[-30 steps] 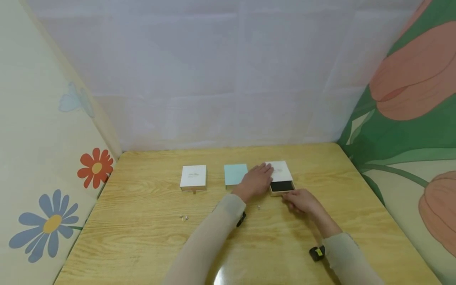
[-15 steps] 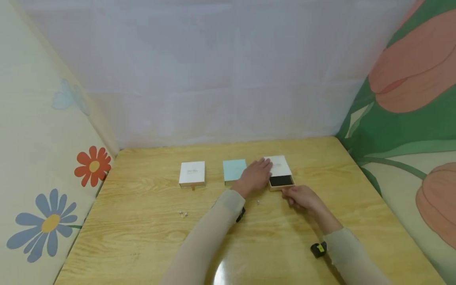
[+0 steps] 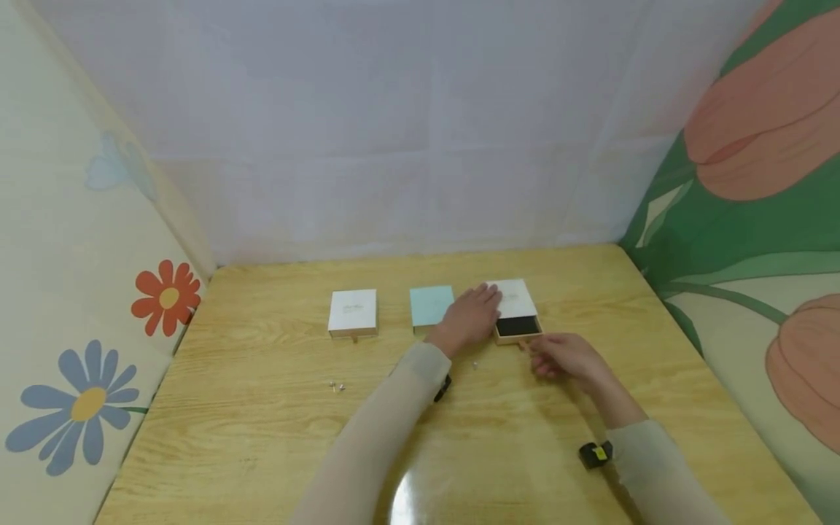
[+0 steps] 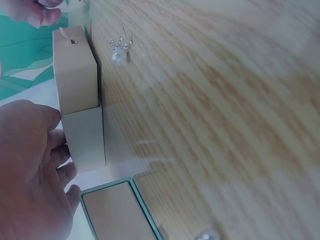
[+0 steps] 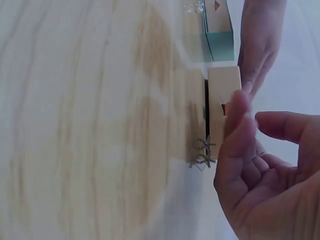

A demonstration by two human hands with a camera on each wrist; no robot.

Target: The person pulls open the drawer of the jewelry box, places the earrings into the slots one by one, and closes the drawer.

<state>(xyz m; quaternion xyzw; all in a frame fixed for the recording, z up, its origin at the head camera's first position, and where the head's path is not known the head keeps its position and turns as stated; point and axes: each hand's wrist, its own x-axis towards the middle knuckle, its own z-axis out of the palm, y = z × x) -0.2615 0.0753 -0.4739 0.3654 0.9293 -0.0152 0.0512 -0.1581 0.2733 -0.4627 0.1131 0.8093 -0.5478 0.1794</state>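
Note:
A white drawer-style gift box [image 3: 512,299] stands at the right of the row, its cream-edged drawer part-way out with a black lining [image 3: 518,326]. My left hand [image 3: 470,319] rests on the lid's left side, fingers laid over the top edge. In the left wrist view, the same box [image 4: 82,132] shows its side wall and a pearl earring [image 4: 120,50] with sparkling stones lies before it. Just off the small brown pull tab [image 3: 523,345] is my right hand [image 3: 566,356], thumb and forefinger apart. Sparkly silver jewellery [image 5: 202,152] lies by the drawer front in the right wrist view.
A teal box [image 3: 432,305] stands partly behind my left forearm, and another white box [image 3: 353,311] stands further left. Small earrings [image 3: 337,386] lie at the front left of the wooden table [image 3: 262,452]. A white cloth [image 3: 367,131] hangs behind.
My right hand has let go of the pull tab and shifted slightly right, fingers spreading. My left hand stays on the lid, and the drawer looks pulled out about as far as before.

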